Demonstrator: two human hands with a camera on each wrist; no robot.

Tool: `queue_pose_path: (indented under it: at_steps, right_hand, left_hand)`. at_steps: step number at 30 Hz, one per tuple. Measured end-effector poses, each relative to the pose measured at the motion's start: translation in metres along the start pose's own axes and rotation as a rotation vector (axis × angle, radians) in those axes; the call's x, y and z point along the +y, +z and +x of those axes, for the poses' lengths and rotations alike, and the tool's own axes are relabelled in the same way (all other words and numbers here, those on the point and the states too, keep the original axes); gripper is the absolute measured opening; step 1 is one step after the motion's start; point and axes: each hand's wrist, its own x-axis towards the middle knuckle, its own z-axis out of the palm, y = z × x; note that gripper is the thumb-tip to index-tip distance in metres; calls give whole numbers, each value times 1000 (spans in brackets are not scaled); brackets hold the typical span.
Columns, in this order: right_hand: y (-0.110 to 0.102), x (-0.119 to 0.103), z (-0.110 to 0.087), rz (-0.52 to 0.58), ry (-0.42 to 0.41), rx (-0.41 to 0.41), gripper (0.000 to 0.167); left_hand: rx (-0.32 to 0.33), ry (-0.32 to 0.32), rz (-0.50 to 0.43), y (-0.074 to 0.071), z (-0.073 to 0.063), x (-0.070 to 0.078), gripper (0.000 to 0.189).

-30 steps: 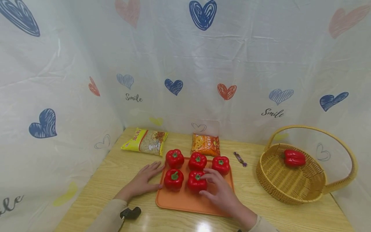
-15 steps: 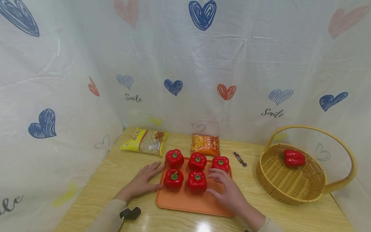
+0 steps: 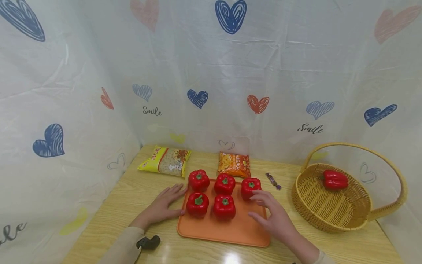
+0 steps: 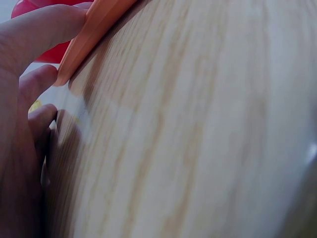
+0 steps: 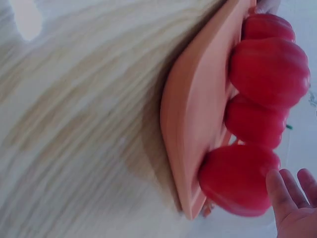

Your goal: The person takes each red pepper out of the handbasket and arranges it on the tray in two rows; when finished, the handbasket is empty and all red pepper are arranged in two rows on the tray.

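Several red bell peppers [image 3: 224, 207] with green stems stand in two rows on an orange tray [image 3: 217, 231]. My left hand [image 3: 160, 208] rests flat by the tray's left side, its thumb at the rim; the left wrist view shows the fingers along the tray edge [image 4: 101, 29]. My right hand [image 3: 276, 216] hovers over the tray's right edge, fingers loosely bent and apart, holding nothing. Its fingertips are right beside the back-right bell pepper [image 3: 248, 190]. In the right wrist view that hand's fingers [image 5: 280, 198] are raised close to the nearest pepper [image 5: 237, 178].
A wicker basket [image 3: 298, 211] with a tall handle stands on the right, with one bell pepper [image 3: 335, 180] lying inside. Behind the tray lie a yellow food bag [image 3: 166, 160] and an orange snack packet [image 3: 234, 165]. A small purple-wrapped candy [image 3: 273, 181] lies between tray and basket.
My right hand has moved right, from the front-middle bell pepper to beside the back-right one. The left hand and the peppers have stayed put.
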Motion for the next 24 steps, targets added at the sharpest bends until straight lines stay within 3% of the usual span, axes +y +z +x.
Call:
queue_pose_path:
  at_steps: [15,24]
  right_hand:
    - [-40,23,-7,-84,-34,96,52]
    - [-68,37,-5,-91,-43,102,52]
  left_hand:
    - [-4,1,3,0,1,-1,83]
    - [-3,0,5,0,1,-1,82]
